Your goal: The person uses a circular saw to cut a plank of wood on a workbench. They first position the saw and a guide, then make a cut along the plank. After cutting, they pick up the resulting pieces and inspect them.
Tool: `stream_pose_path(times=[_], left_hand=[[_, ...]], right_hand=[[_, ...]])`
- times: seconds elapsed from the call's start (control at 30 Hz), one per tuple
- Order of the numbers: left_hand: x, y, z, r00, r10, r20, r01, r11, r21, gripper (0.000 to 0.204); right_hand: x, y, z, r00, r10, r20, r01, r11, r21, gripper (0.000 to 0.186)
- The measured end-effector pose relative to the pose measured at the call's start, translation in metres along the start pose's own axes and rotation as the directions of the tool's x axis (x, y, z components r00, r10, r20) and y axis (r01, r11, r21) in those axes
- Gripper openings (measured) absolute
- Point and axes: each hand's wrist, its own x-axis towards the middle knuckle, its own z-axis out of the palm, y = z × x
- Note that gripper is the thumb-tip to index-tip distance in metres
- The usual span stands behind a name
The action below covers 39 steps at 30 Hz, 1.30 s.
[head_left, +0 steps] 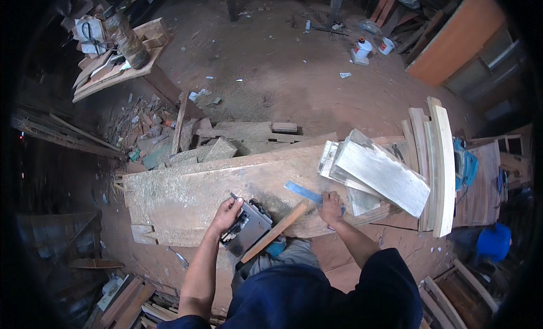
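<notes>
My left hand (229, 215) grips the upper left corner of a grey-and-black metal tool (253, 230), which lies tilted at the workbench's near edge. A narrow strip of wood (274, 232) runs diagonally beside it, with a teal item (276, 249) partly hidden beneath. My right hand (331, 207) is closed on the right end of a blue try square or rule (302, 191) over the broad wooden bench top (169, 199). Just beyond my right hand, several pale planks (382, 173) are stacked loosely on the bench.
Upright boards (442, 165) and a blue power tool (465, 165) sit at the bench's right, a blue container (493, 241) below. Offcuts (220, 151) lie behind the bench. A cluttered side table (113, 80) stands back left; white buckets (362, 49) and a leaning orange panel (447, 38) are back right.
</notes>
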Motion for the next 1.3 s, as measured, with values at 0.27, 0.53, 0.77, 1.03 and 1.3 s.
stream_pose_path(times=[0.27, 0.53, 0.77, 1.03, 1.3], left_hand=[[-0.002, -0.017, 0.000, 0.946, -0.177, -0.272, 0.083, 0.942, -0.325, 0.036], [0.038, -0.035, -0.018, 0.927, -0.214, -0.308, 0.019, 0.846, -0.533, 0.035], [0.079, -0.037, -0.028, 0.922, -0.267, -0.280, 0.107, 0.871, -0.480, 0.039], [0.121, -0.051, -0.068, 0.942, -0.309, -0.128, 0.237, 0.887, -0.396, 0.042], [0.123, -0.044, -0.062, 0.971, -0.228, -0.073, 0.175, 0.883, -0.437, 0.040]], right_hand=[[0.008, 0.034, 0.023, 0.990, -0.093, -0.106, 0.094, 0.995, 0.009, 0.049], [-0.063, 0.029, -0.004, 0.988, -0.024, -0.151, 0.101, 0.845, 0.526, 0.022], [-0.122, -0.018, -0.056, 0.992, 0.114, -0.055, -0.018, 0.556, 0.831, 0.036], [-0.142, -0.096, -0.113, 0.969, -0.124, 0.212, -0.047, 0.754, 0.655, 0.037], [-0.083, -0.130, -0.122, 0.926, -0.332, 0.179, 0.214, 0.853, 0.475, 0.042]])
